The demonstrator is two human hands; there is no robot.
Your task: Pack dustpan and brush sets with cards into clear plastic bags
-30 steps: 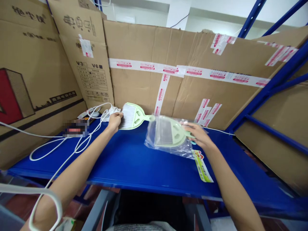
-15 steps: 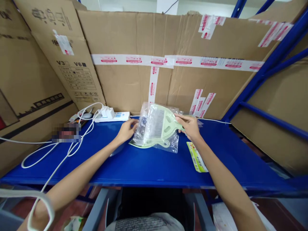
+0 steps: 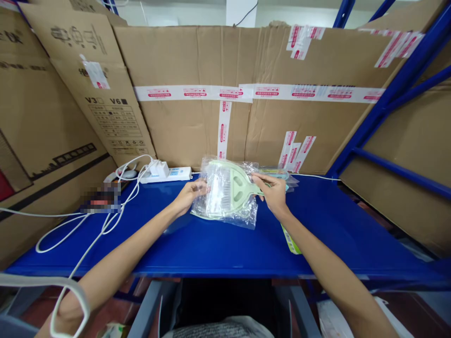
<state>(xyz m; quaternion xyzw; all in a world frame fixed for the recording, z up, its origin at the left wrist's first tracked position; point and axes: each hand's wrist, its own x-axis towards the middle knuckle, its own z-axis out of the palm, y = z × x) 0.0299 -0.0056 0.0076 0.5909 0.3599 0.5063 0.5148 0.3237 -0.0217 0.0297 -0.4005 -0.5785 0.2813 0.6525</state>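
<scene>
A pale green hand brush [image 3: 241, 188] with light bristles lies over a matching green dustpan [image 3: 204, 216], of which mainly the lower rim shows. Clear crinkled plastic bag [image 3: 249, 219] film surrounds them, and its glare blurs the bristles. My right hand [image 3: 273, 191] is closed round the brush handle at the right. At the left edge, beside the bristle tips, my left hand [image 3: 190, 193] pinches the bag between thumb and fingers. A yellow-green packet [image 3: 291, 240] lies partly under my right forearm.
A white power strip [image 3: 179, 174] with plugs stands at the back left, with looping white cables [image 3: 123, 206] beside it. Flat packaged items [image 3: 278, 173] lie behind my right hand. Cardboard walls [image 3: 183, 126] enclose the blue table [image 3: 225, 253]; a blue metal frame [image 3: 373, 126] rises at right.
My left hand has moved right and closed on the bag's left edge. The brush has turned slightly, its handle shifting left, and the bag is spread more over it. My right hand keeps its hold.
</scene>
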